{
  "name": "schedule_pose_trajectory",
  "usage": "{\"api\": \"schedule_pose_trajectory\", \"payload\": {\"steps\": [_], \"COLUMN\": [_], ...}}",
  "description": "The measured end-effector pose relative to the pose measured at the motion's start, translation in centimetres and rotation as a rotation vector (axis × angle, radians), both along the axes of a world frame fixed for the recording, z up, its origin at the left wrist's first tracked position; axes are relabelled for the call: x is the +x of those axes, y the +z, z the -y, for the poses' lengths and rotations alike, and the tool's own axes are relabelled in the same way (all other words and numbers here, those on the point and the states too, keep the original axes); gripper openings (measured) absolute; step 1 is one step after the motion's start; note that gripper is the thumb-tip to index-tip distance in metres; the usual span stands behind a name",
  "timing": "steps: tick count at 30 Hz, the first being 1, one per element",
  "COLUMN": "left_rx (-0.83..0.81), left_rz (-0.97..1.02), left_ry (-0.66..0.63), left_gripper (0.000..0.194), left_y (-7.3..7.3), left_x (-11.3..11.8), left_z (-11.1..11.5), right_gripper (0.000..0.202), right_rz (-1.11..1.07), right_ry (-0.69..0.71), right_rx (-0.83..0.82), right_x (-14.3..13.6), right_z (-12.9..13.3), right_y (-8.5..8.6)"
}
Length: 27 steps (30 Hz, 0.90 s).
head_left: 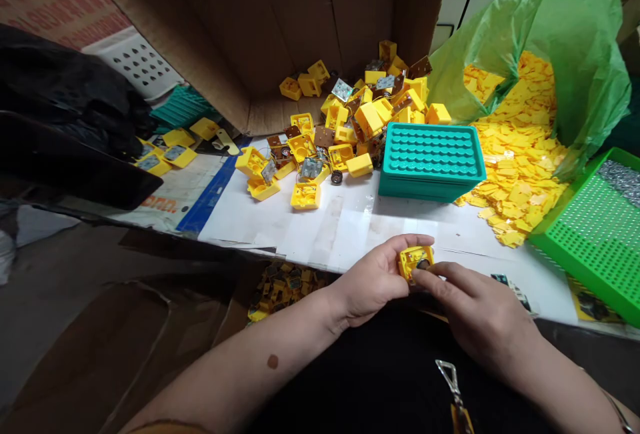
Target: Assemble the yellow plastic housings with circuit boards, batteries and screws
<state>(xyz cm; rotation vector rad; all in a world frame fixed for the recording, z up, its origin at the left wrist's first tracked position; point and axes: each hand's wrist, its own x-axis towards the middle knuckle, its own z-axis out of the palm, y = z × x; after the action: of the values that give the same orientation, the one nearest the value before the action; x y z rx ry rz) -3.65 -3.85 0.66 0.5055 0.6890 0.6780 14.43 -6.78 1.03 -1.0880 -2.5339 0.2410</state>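
Close to my body, above the table's front edge, my left hand (377,277) grips a small open yellow plastic housing (407,261). Its open side faces up, and small parts and thin wires show inside. The fingers of my right hand (467,294) are pressed together at the housing's near right side. Beside those fingertips a small dark round part (425,264) shows inside the shell; whether they pinch it or something smaller is hidden. Further back lies a heap of similar yellow housings (369,119), several with circuit boards and wires hanging out.
A stack of teal trays (433,184) stands ahead of my hands. To its right, flat yellow pieces (520,187) spill from a green bag (590,41). A green perforated tray (590,247) holds silvery small parts. Behind the heap stands a cardboard box (300,14). More yellow parts (290,287) lie below the table.
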Motion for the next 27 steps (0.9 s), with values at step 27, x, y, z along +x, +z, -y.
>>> {"api": "schedule_pose_trajectory", "payload": {"steps": [27], "left_rx": [-0.062], "left_rz": [-0.136], "left_ry": [0.033], "left_gripper": [0.026], "left_y": [0.5], "left_x": [0.0], "left_z": [-0.8], "right_gripper": [0.027], "right_rz": [-0.281], "right_ry": [-0.187], "right_rx": [-0.176], "right_x": [-0.7], "right_z": [-1.8], "right_y": [-0.7]}}
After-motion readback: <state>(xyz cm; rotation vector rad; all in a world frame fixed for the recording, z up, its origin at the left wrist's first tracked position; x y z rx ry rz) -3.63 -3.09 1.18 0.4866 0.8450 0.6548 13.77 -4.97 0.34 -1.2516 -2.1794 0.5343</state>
